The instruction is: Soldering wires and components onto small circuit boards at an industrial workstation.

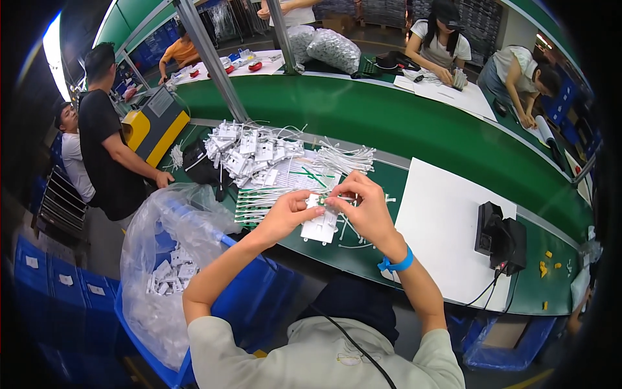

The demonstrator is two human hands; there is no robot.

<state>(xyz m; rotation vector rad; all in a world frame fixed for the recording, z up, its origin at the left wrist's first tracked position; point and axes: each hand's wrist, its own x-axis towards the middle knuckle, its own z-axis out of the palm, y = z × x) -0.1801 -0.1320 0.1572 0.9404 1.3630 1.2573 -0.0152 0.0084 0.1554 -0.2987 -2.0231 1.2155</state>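
Over the near edge of the green bench I have a white plastic housing (319, 228), flat and roughly rectangular with small tabs at its lower end. My left hand (289, 212) grips its upper left side between thumb and fingers. At the top right of the housing, my right hand (360, 202) pinches thumb and fingers together; what lies between them is too small to make out. A bit of green shows between the two hands. Behind my left hand lies a row of white cables (256, 206) with green ends. A pile of similar white housings (253, 152) with cables sits farther back.
Another bundle of white cables (346, 157) lies behind my hands. To the right are a white board (440, 227), a black device (502, 236) and yellow pieces (544, 267). A blue bin (259, 305) with a clear liner holds white housings at lower left. Several people are nearby.
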